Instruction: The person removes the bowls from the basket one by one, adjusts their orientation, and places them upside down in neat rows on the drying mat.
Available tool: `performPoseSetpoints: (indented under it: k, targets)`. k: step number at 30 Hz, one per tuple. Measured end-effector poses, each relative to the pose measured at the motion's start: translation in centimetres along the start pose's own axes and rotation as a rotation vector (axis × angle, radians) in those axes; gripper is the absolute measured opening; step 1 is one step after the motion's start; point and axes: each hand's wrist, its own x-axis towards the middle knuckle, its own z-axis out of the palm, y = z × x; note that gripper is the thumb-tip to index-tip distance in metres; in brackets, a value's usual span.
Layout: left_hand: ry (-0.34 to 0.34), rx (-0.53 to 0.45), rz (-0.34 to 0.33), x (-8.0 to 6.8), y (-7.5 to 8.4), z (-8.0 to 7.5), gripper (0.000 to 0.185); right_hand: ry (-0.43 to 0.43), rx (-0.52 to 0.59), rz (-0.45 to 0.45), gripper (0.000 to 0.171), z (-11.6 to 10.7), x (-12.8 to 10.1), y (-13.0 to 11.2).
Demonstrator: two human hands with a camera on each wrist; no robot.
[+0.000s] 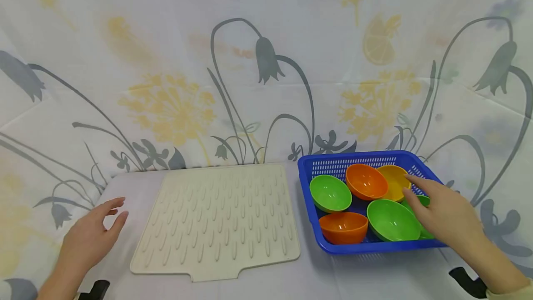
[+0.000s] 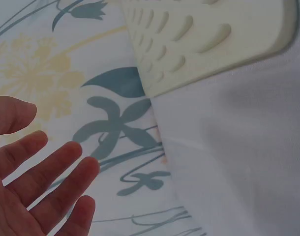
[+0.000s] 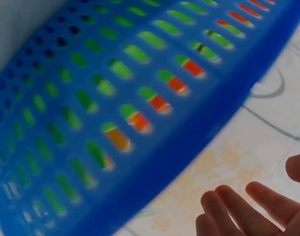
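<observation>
My right hand is over the right side of a blue plastic basket. Its fingers are extended, with the fingertips by the rim of a yellow bowl; whether they touch it I cannot tell. Also in the basket are an orange bowl at the back, another orange bowl at the front, a green bowl at the left, a green bowl at the front and a third green bowl, partly hidden by my hand. Left of a cream ridged mat, my left hand holds nothing, its fingers loosely extended.
Mat and basket stand side by side on a white cloth-covered table. A flower-printed curtain hangs right behind them. Black wrist straps show at the bottom of the head view.
</observation>
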Motion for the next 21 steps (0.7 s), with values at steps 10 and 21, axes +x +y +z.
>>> performPoseSetpoints:
  k: [10,21]
  targets:
    - [-0.068,-0.183,-0.101,1.6,-1.4,2.7,0.042,0.011,0.162,-0.061,0.041,-0.8,2.1,-2.2]
    - [-0.246,-0.263,-0.164,2.7,-2.9,4.8,0.045,-0.061,0.29,-0.031,0.043,-2.0,5.0,-3.8]
